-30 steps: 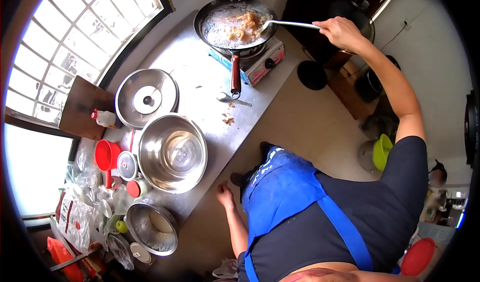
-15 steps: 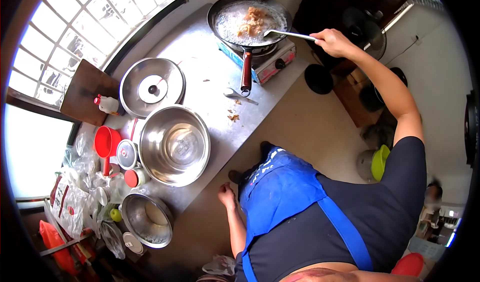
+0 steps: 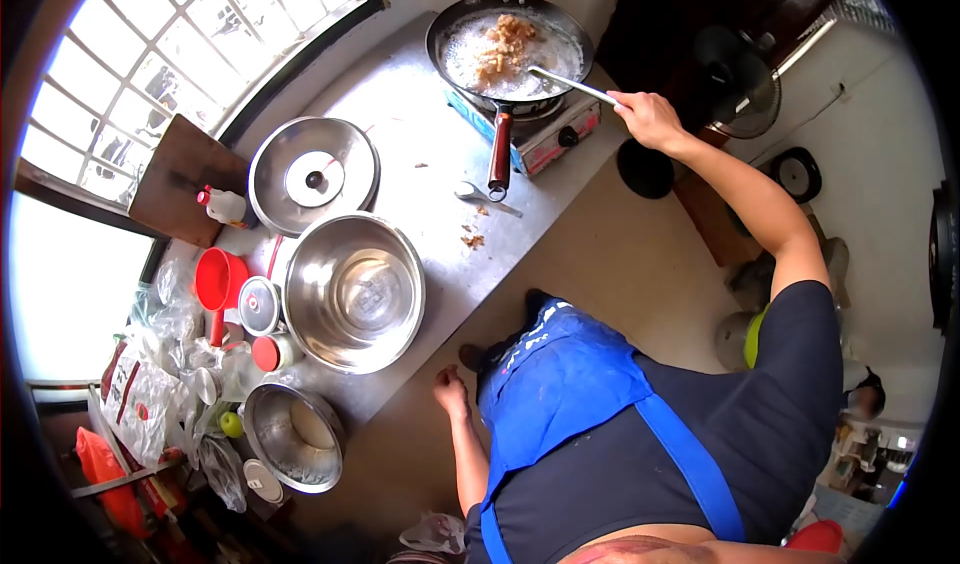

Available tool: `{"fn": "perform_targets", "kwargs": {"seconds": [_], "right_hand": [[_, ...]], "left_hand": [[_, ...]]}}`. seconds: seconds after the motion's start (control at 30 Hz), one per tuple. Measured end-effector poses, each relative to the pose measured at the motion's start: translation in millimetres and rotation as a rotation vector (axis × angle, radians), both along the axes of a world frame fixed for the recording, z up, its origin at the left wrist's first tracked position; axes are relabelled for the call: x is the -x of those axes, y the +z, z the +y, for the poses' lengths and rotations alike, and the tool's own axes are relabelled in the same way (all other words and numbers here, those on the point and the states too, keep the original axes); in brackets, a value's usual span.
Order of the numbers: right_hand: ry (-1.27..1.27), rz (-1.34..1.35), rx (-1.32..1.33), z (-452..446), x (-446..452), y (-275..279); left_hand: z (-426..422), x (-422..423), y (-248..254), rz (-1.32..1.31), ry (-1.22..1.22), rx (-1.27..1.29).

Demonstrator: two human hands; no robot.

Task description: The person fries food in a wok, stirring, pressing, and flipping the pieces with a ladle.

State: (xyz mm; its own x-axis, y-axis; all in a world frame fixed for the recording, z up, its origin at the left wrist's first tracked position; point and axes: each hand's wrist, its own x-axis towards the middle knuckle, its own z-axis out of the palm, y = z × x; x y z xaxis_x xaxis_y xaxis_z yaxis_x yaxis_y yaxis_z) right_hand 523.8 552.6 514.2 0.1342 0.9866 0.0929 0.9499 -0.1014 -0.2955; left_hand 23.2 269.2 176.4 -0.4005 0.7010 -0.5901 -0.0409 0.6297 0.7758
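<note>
My right hand [image 3: 650,119] is closed around the handle of a long, thin metal cooking utensil [image 3: 572,82]. Its head dips into the foam in a dark wok [image 3: 437,49], so I cannot make out its shape. Golden-brown fried pieces [image 3: 508,44] are heaped in the bubbling white oil [image 3: 465,52]. The wok sits on a portable gas stove [image 3: 562,136], its wooden handle [image 3: 501,149] pointing toward me. Low beside my blue apron [image 3: 560,384], my left hand [image 3: 451,389] hangs with fingers loosely curled and nothing visible in them.
On the metal counter [image 3: 420,234] are a large steel bowl [image 3: 300,304], a steel lid [image 3: 275,179], a white spoon [image 3: 468,192] and brown crumbs [image 3: 473,239]. A red dipper [image 3: 218,276], jars, plastic bags and a smaller bowl [image 3: 255,434] crowd the left. A fan [image 3: 750,104] stands right.
My right hand has moved slightly left and down, with the utensil steeper in the wok. The whole view has shifted a little. My left hand stays low at my side.
</note>
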Motion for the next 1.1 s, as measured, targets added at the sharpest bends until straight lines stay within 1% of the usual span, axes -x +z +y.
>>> {"fn": "perform_targets", "kwargs": {"seconds": [0.1,0.17,0.27,0.33,0.4,0.43,0.47,0.57,0.67,0.7,0.77,0.8,0.9,0.97,1.1], "right_hand": [[-0.018,0.033,0.004,8,10,-8],[-0.004,0.037,-0.025,18,5,-27],[-0.032,0.104,-0.071,30,2,-37],[-0.056,0.154,0.032,32,6,-25],[-0.051,0.11,0.019,39,-7,-21],[-0.045,0.082,0.018,39,-6,-7],[-0.08,0.052,0.082,38,-6,9],[-0.065,0.011,0.068,42,-23,28],[-0.053,-0.04,0.057,33,-25,55],[-0.05,-0.045,0.07,30,-24,66],[-0.025,-0.066,0.065,25,-29,83],[-0.012,-0.064,0.074,21,-30,93],[0.015,-0.094,0.051,5,-28,120],[-0.032,-0.085,0.102,-4,-19,142],[-0.056,-0.089,0.076,-4,-14,154]], "left_hand": [[1,1,4,-0.001,-0.006,-0.051],[-2,4,10,0.0,0.013,-0.049],[-12,7,5,0.017,0.032,-0.057],[-21,10,-1,0.039,0.027,-0.067],[-29,8,-6,0.031,0.044,0.005],[-32,7,-9,0.032,0.039,0.003],[-34,6,-13,0.031,0.036,0.002],[-41,8,-27,0.033,0.018,0.008],[-55,17,-51,0.098,-0.039,0.048],[-66,25,-66,0.052,-0.047,0.178],[-81,33,-63,-0.015,-0.085,0.397],[-89,34,-49,-0.037,-0.116,0.487],[-131,37,-45,-0.145,0.027,0.597],[-154,41,-41,-0.149,0.024,0.671],[-174,49,-44,-0.125,-0.049,0.697]]}}
